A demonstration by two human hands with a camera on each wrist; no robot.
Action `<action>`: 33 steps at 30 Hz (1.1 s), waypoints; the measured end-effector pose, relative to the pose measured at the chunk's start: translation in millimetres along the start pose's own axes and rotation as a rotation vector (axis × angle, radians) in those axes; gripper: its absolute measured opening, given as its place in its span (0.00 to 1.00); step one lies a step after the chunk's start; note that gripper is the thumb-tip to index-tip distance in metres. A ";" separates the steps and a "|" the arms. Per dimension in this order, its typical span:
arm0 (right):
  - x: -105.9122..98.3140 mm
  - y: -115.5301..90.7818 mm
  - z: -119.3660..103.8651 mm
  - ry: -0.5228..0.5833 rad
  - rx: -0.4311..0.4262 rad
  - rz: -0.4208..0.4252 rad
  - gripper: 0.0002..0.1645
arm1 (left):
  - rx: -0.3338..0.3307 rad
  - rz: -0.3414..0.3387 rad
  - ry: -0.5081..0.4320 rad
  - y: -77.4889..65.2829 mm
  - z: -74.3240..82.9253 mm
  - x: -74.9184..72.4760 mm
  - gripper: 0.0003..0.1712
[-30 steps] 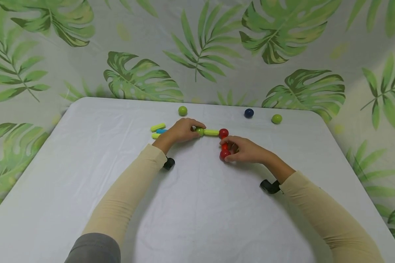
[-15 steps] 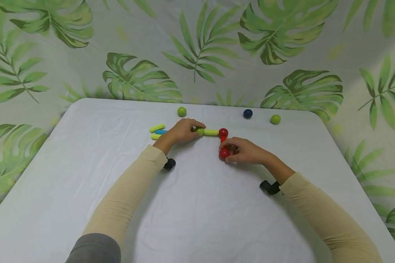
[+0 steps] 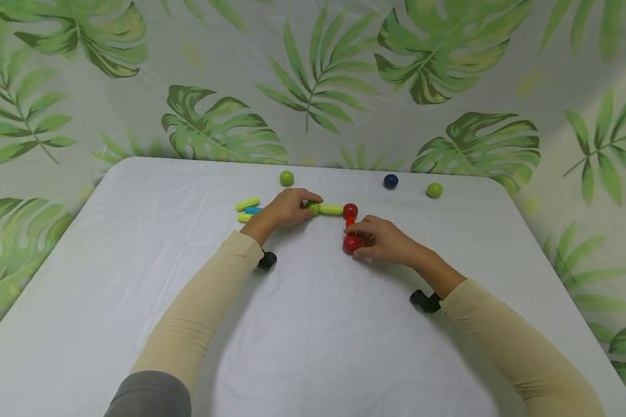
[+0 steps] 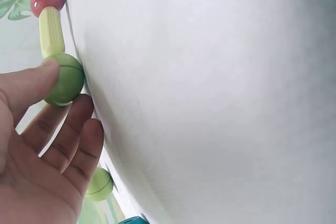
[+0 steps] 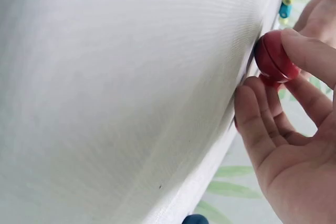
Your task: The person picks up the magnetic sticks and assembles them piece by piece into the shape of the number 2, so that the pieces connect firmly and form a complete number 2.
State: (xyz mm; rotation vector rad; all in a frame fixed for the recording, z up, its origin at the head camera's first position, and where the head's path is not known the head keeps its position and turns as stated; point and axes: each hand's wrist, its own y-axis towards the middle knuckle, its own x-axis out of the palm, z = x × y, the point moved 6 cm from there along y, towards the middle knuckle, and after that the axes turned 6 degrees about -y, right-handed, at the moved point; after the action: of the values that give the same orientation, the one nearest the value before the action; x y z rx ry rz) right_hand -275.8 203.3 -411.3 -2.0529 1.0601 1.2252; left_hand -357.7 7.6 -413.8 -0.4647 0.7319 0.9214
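My left hand (image 3: 288,208) pinches a green ball (image 4: 67,80) between thumb and fingers. A yellow-green ridged rod (image 3: 331,209) joins that ball to a dark red ball (image 3: 350,211) on the right. From this red ball a red rod (image 3: 350,222) runs toward me to a second red ball (image 5: 274,56), making an L shape on the table. My right hand (image 3: 383,240) grips this nearer red ball, thumb on the near side and fingers around the far side. Its fingers partly cover the red rod.
Beside my left wrist lie two yellow-green rods (image 3: 247,204) and a blue rod (image 3: 253,211). Along the back of the white-covered table (image 3: 302,324) sit a green ball (image 3: 287,178), a dark blue ball (image 3: 390,181) and another green ball (image 3: 435,190). A leaf-patterned cloth (image 3: 313,81) hangs behind.
The head view has shifted slightly. The nearer red ball and my right hand have edged a little to the left; both hands keep their hold on the balls.
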 end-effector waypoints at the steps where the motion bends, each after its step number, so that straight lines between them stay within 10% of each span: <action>1: 0.3 0.1 -0.5 0.000 0.003 0.005 0.27 | -0.004 0.005 0.002 -0.2 -0.9 -0.4 0.23; 33: 2.6 6.9 -5.4 -0.002 -0.008 0.000 0.25 | 0.003 0.034 0.027 -6.2 -4.8 -12.6 0.24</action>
State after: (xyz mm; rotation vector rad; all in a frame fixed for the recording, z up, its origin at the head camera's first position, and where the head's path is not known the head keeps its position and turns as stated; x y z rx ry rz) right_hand -278.1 194.5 -411.4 -2.0577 1.0565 1.2331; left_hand -359.2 -5.7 -407.4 -0.4644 0.7677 0.9472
